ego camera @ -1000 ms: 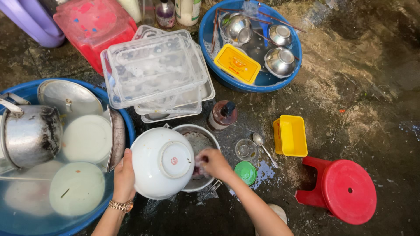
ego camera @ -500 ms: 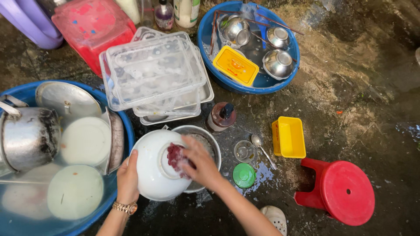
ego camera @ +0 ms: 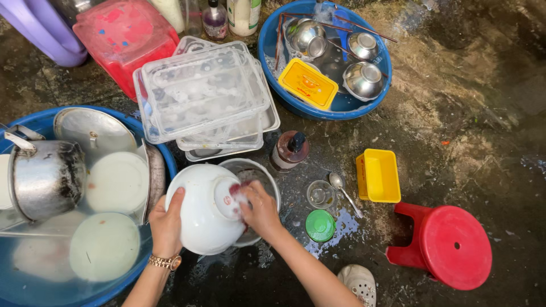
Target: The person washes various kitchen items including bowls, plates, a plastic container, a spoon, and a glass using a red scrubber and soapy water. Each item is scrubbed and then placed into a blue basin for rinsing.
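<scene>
Gripping the upturned white bowl point(ego camera: 202, 213) at 9 o'clock was the left hand point(ego camera: 166, 220); a sponge point(ego camera: 239, 190) was pressed on its base by the right hand point(ego camera: 260, 211).

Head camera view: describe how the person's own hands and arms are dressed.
Both forearms are bare, with no sleeves in view and no gloves. The left hand has a gold-coloured bracelet or watch band at the wrist. The right hand shows no jewellery; soap foam clings to its fingertips.

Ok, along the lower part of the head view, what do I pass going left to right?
Metal pot → left hand → white bowl → right hand → green lid → yellow tub → red stool.
</scene>
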